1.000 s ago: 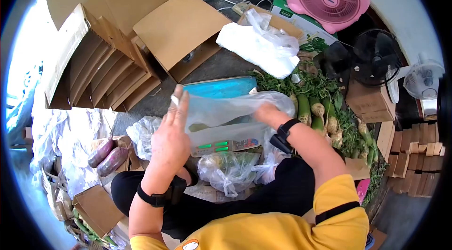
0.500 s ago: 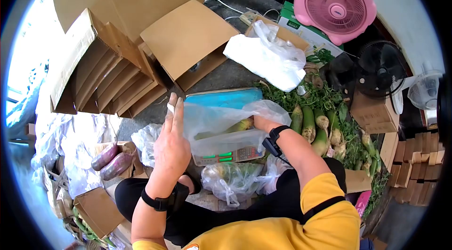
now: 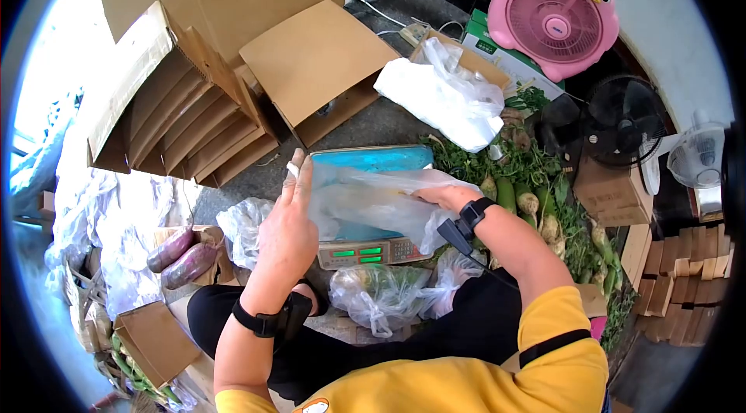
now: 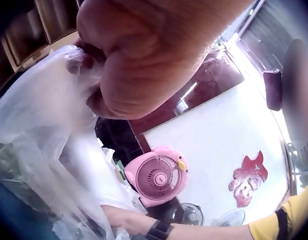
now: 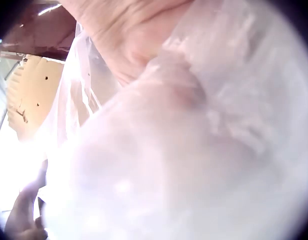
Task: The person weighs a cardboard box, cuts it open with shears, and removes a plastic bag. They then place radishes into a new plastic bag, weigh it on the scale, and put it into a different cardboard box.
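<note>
A translucent plastic bag [image 3: 361,199] lies stretched over the blue-topped scale [image 3: 373,156]. At its left end, my left hand [image 3: 287,238] has two fingers raised; the left wrist view shows the bag [image 4: 54,115] gathered in the grip of my left hand [image 4: 144,60]. My right hand [image 3: 451,195] is at the bag's right end, its fingertips partly hidden by the film. Cloudy plastic [image 5: 169,165] covers much of my right hand [image 5: 139,45] in the right wrist view. The scale's display panel [image 3: 373,252] shows green lights.
A knotted bag of produce [image 3: 381,289] sits before the scale. Green-white radishes [image 3: 528,199] and leaves lie right, purple vegetables [image 3: 190,257] left. Cardboard boxes [image 3: 311,63], white bags [image 3: 443,98] and a pink fan [image 3: 556,17] stand behind.
My right hand has drawn back toward the bag's upper right side. The bag has flattened and shifted over the scale, covering the vegetable seen inside earlier. My left hand stays at its left end.
</note>
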Available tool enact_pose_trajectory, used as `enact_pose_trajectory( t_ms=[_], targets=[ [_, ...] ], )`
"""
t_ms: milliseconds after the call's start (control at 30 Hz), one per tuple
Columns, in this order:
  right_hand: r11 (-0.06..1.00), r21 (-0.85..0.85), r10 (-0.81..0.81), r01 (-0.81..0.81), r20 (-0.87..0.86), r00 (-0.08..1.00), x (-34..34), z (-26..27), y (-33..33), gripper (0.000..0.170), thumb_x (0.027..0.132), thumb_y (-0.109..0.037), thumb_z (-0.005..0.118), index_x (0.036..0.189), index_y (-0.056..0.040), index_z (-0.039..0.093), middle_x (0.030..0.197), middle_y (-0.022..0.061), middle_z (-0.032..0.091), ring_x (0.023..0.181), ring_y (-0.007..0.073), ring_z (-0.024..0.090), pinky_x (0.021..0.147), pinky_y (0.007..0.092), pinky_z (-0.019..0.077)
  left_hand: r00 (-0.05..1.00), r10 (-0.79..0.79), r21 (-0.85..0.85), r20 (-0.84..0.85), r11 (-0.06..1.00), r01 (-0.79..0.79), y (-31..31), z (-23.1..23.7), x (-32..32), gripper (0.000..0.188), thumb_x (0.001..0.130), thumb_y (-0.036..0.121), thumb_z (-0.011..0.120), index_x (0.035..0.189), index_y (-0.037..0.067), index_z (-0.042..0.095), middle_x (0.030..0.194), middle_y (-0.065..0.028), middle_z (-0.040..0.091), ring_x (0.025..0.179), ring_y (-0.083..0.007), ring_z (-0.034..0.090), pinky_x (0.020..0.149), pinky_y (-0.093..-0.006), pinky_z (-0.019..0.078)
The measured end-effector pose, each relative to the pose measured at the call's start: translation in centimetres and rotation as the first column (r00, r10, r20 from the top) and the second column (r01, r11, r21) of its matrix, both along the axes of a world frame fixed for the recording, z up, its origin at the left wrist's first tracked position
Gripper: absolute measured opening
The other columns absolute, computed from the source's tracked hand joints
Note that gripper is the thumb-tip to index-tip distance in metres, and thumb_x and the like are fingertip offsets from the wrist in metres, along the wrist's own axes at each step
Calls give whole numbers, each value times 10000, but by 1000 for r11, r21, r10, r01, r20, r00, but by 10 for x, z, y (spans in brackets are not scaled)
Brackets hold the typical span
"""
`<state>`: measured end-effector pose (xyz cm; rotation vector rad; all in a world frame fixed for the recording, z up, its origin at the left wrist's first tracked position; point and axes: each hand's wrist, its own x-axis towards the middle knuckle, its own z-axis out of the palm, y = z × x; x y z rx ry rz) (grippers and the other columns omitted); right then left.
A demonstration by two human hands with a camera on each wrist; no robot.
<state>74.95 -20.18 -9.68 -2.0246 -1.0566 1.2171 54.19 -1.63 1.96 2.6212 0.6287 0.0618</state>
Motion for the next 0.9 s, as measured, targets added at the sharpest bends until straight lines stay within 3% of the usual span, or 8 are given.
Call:
enact_pose_trajectory(
  t_ms=[133,200,333,533,667,767,867,900],
  targets=[
    [987,148,-81,58,152,985,-18,30,21,238,854,-220,479,944,-74,645,942,172,635,866,346,600,741,420,472,999,3,-47,52,999,0,2,-2,-5,743,676,-90,407,1382,108,285,1456,-43,258,965,-364,566,672,-389,497],
    [982,179,-98,62,203,974,-18,34,32,240,854,-224,481,943,-73,646,939,174,635,863,347,601,737,420,472,995,27,-138,97,990,-14,6,-4,-8,672,719,-59,427,1362,81,291,1361,-187,368,1015,-362,547,821,-420,464],
    [993,-113,33,23,468,883,-11,28,63,311,811,-261,522,875,22,636,873,248,602,802,383,587,687,409,460,986,107,-105,127,990,-94,19,-14,-14,560,748,19,485,1297,102,411,1278,-193,449,940,-376,570,746,-437,478],
    [945,87,139,-315,766,628,-48,80,107,223,738,-191,547,797,-13,668,828,190,648,741,333,625,684,425,486,931,260,88,-256,965,-246,44,14,-23,380,773,181,597,1139,88,557,1144,-171,534,957,-320,576,801,-450,430],
    [847,171,43,-504,922,385,-54,82,112,179,737,-168,547,760,-45,676,808,165,659,731,300,637,689,439,496,916,327,242,232,893,-380,55,17,-23,391,779,261,630,1132,103,576,1118,-133,549,1097,-308,470,874,-433,402],
    [814,42,272,-579,853,445,-60,126,90,95,716,-92,571,790,-34,562,750,82,572,701,235,575,665,341,478,910,213,-368,355,927,-73,57,-1,-11,476,810,230,602,1236,43,500,1262,-150,490,1195,-267,436,1019,-345,307],
    [794,85,277,-602,831,483,-62,168,71,163,716,-118,559,832,-34,636,769,146,632,696,305,621,637,400,500,926,146,-809,348,545,218,31,3,2,576,834,263,618,1311,15,412,1303,-130,463,1237,-210,388,1030,-330,282],
    [801,81,272,-593,833,482,-61,171,64,163,716,-118,559,832,-34,636,769,146,632,696,305,621,637,400,500,863,168,-756,477,579,305,21,-3,10,432,841,202,620,1216,16,514,1144,-95,569,1096,-177,498,957,-300,359]
  ],
)
